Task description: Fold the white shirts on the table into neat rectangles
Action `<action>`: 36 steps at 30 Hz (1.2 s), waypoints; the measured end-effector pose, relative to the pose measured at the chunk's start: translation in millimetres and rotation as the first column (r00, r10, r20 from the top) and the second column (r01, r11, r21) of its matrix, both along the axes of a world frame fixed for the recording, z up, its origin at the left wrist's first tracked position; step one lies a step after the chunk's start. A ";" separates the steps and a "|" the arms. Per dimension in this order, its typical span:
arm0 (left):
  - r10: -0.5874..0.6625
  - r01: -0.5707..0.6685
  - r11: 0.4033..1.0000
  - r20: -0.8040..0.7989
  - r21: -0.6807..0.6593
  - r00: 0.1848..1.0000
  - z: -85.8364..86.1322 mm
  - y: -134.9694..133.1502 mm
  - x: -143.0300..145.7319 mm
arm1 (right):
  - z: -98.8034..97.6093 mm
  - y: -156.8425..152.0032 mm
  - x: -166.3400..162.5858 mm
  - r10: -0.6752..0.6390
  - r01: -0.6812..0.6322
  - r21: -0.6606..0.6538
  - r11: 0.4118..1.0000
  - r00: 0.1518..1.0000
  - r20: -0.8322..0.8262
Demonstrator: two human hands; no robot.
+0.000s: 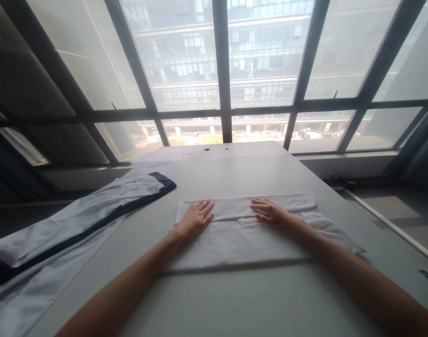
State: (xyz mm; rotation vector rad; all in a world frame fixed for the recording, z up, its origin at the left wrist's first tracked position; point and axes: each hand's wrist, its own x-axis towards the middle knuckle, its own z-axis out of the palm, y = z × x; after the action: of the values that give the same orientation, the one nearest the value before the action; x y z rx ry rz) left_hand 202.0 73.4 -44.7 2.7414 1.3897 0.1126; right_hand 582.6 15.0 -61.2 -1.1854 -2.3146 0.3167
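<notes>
A white garment (242, 245), partly folded, lies flat across the table in front of me. Its far edge is turned over into a long band. My left hand (195, 218) rests on the left end of that band, fingers stretched out and palm down. On the right part of the band lies my right hand (270, 213), also flat with its fingers extended. Both hands press on the cloth without gripping it. At the right, a loose, wrinkled part of the garment spreads out past my right forearm.
More white clothing (94, 203) and a dark navy garment (166, 181) lie along the table's left edge and hang over it. The white table (235, 168) reaches toward large windows (263, 56). A pale pipe or rail (392, 224) runs beyond the right edge.
</notes>
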 end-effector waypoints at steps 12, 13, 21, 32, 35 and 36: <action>0.007 -0.007 1.000 0.000 -0.008 1.000 0.7 0.2 0.3 | 2.7 -0.9 -1.0 -0.009 0.009 -0.023 1.000 1.000 -0.003; 0.008 -0.008 1.000 0.004 -0.005 1.000 0.1 0.4 0.1 | 3.2 -1.1 -1.1 -0.010 0.010 -0.025 1.000 1.000 -0.005; -0.002 0.002 1.000 0.009 0.018 1.000 -5.7 3.6 -1.9 | 2.8 -2.6 -3.1 -0.037 0.036 -0.052 0.998 0.999 -0.027; -0.011 0.011 1.000 0.003 0.026 1.000 -8.4 5.8 -3.4 | 9.2 13.2 10.6 -0.270 0.251 -0.116 0.961 0.941 -0.204; -0.003 0.003 1.000 0.001 0.017 1.000 -7.1 6.1 -3.3 | 4.6 11.7 9.1 -0.221 0.231 -0.186 0.955 0.973 0.073; 0.000 0.000 1.000 -0.003 0.012 1.000 -6.5 6.0 -3.2 | 4.3 10.9 10.1 -0.222 0.248 -0.204 0.947 0.965 0.142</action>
State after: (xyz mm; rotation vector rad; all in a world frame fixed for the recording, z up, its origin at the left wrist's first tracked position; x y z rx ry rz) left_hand 198.9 79.4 -51.2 2.7521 1.3945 0.1170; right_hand 592.7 25.9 -56.9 -1.6144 -2.2470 0.4352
